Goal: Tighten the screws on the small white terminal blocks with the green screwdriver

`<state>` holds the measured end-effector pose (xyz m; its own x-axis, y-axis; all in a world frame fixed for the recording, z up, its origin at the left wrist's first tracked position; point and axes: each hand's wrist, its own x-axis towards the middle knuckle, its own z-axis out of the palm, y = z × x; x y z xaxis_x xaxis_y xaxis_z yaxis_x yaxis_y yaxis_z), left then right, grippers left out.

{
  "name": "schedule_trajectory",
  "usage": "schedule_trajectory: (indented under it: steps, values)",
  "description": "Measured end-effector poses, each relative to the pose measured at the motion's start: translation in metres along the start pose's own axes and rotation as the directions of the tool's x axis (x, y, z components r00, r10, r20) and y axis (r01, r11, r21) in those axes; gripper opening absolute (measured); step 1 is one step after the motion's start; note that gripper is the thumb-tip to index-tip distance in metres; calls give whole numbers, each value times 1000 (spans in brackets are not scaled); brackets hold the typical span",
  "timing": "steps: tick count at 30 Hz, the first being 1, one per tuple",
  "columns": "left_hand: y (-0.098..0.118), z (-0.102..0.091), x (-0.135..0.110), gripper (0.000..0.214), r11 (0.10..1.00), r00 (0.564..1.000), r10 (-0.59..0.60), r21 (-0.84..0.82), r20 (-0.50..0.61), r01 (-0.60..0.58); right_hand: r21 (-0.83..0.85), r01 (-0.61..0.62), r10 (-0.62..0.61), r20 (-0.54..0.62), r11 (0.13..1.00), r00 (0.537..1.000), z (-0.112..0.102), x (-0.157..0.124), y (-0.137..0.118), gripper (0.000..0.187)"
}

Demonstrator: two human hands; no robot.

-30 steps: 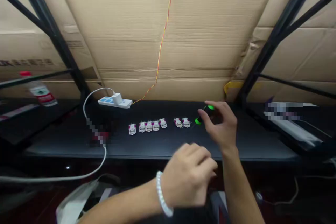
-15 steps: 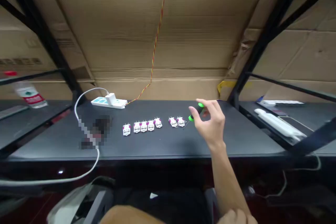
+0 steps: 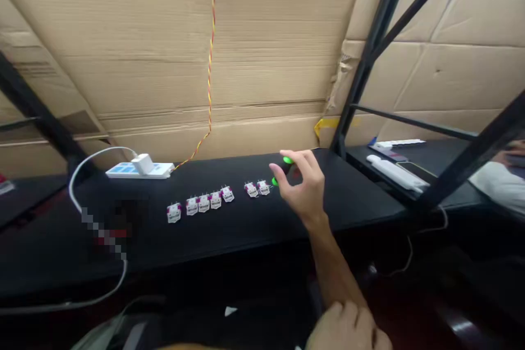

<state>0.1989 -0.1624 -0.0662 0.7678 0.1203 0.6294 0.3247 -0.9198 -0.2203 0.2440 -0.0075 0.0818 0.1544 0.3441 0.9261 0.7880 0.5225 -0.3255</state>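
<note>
My right hand [image 3: 305, 183] is closed round a small screwdriver [image 3: 286, 167] with a black handle and bright green ends. Its thin shaft points down and left, close to a pair of small white and purple parts [image 3: 257, 188] with metal prongs. More parts of the same kind [image 3: 204, 203] lie in a loose row to their left on the black tabletop [image 3: 246, 224]. At the bottom edge, my left hand [image 3: 348, 328] has its fingers curled over my right forearm; the fingertips are hidden.
A white power strip [image 3: 117, 170] with a plugged-in adapter [image 3: 143, 164] and white cable stands at the back left. A twisted red and yellow wire [image 3: 210, 76] hangs along the cardboard wall [image 3: 266, 38]. Black frame posts [image 3: 365, 71] flank the table; a sleeve [image 3: 498, 183] shows at far right.
My view has turned to the right, so the table and parts sit further left in the picture. More of my left hand shows on the forearm. The right hand still holds the screwdriver.
</note>
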Motion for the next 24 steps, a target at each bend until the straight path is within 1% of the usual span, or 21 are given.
schedule_trajectory:
  steps: [1, 3, 4, 5, 6, 7, 8, 9, 10, 11, 12, 13, 14, 16, 17, 18, 19, 20, 21, 22, 24]
  values:
    - [-8, -10, 2, 22, 1000, 996, -1, -12, -87, 0, 5, 3, -3, -5, 1000, 1000, -2, 0, -1, 19]
    - [-30, -35, 10, 22, 996, 971, -71, 27, -228, 79, 7, 10, -10, -3, 1000, 1000, -7, 1, -1, 19]
    - [-41, -45, 14, 31, 979, 971, -182, 60, -156, 193, 2, 7, -7, -3, 1000, 1000, -8, 1, -1, 19]
    - [-48, -52, 16, 42, 957, 959, -263, 98, -106, 273, -6, 4, -4, -5, 1000, 1000, -8, 1, -1, 19]
    - [-52, -53, 16, 42, 951, 960, -263, 142, -96, 275, -11, 4, -4, -7, 1000, 1000, -7, 1, 0, 19]
    - [-51, -49, 13, 34, 949, 964, -239, 183, -115, 258, -10, 6, -6, -6, 1000, 1000, -6, 1, 1, 19]
    - [-46, -42, 9, 29, 953, 968, -217, 187, -122, 237, -4, 6, -6, -7, 1000, 1000, -5, 1, 2, 19]
    - [-39, -32, 3, 26, 971, 980, -131, 180, -149, 157, 4, 5, -5, -8, 1000, 1000, -4, 1, 2, 18]
    - [-29, -21, -4, 24, 978, 983, -65, 186, -174, 98, 12, 4, -4, -9, 1000, 1000, -3, 1, 3, 18]
    - [-20, -12, -10, 23, 983, 978, -37, 166, -203, 72, 18, 3, -2, -10, 1000, 1000, -3, 1, 2, 19]
    - [-12, -6, -15, 21, 992, 965, -9, 123, -262, 42, 20, -2, 2, -12, 1000, 1000, -4, 1, 2, 19]
    - [-8, -3, -17, 20, 997, 956, -19, 69, -291, 41, 22, -4, 4, -17, 1000, 1000, -5, 1, 1, 19]
    - [-7, -4, -18, 23, 999, 952, -22, 15, -305, 28, 25, -2, 2, -20, 1000, 1000, -7, 2, -1, 19]
    - [-15, -17, -12, 27, 999, 950, -9, -44, -313, -6, 30, 2, -1, -22, 1000, 1000, -11, 3, -4, 19]
    - [-23, -27, -8, 23, 999, 948, -10, -43, -319, -4, 29, 0, 0, -21, 1000, 1000, -13, 3, -5, 18]
    - [-32, -36, -3, 21, 1000, 958, -19, 1, -288, 20, 26, -3, 3, -18, 1000, 1000, -14, 4, -6, 18]
    - [-41, -44, 0, 29, 992, 972, -108, 42, -209, 120, 22, -5, 6, -17, 1000, 1000, -15, 4, -7, 17]
    - [-47, -49, 2, 41, 972, 966, -211, 71, -151, 223, 20, -9, 9, -15, 1000, 1000, -15, 4, -7, 17]
    - [-50, -51, 2, 45, 954, 954, -275, 93, -120, 286, 22, -11, 11, -19, 1000, 1000, -15, 4, -7, 17]
    - [-50, -48, -1, 44, 949, 954, -281, 117, -105, 292, 23, -13, 13, -23, 1000, 1000, -15, 4, -7, 17]
    - [-41, -31, -13, 38, 969, 980, -170, 161, -107, 185, 18, -16, 16, -30, 1000, 999, -14, 5, -6, 18]
